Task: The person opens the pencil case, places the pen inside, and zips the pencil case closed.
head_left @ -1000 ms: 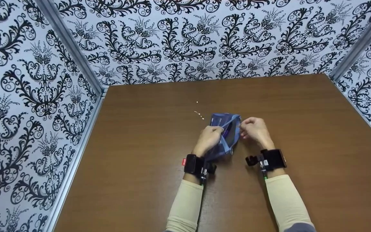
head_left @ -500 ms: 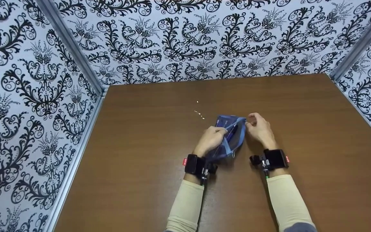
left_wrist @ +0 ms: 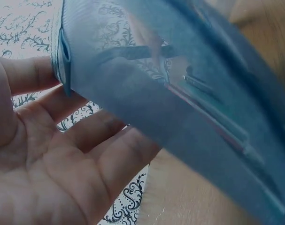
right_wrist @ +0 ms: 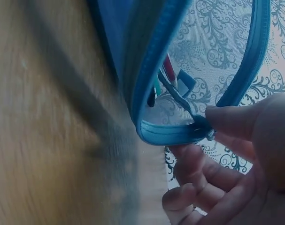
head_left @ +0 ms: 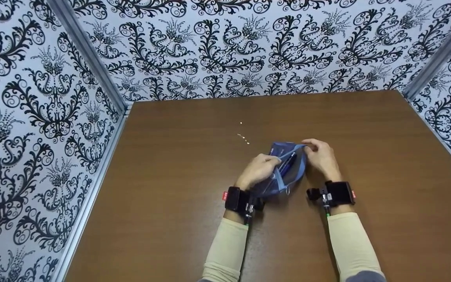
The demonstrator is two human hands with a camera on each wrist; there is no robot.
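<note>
A blue see-through zip pouch (head_left: 268,188) is held up between both hands, its zip mouth gaping. Several pens (head_left: 287,165) lie inside; a red pen (right_wrist: 169,69) shows through the mouth in the right wrist view. My left hand (head_left: 257,169) pinches one edge of the mouth between thumb and forefinger. In the left wrist view, its other fingers lie behind the mesh side (left_wrist: 133,101). My right hand (head_left: 322,157) pinches the far corner of the mouth, at the end of the zip (right_wrist: 202,127). A small ring (head_left: 287,190) hangs at the near end.
The brown wooden table (head_left: 170,188) spreads all around. Small bright specks (head_left: 243,137) show on it beyond the pouch. Patterned panels (head_left: 229,47) close off the back and both sides, with a metal post (head_left: 88,51) at the left corner.
The pouch has shifted to the right and its mouth has spread wider, so the pens show more. The right hand has moved right along with the corner; the left hand followed slightly.
</note>
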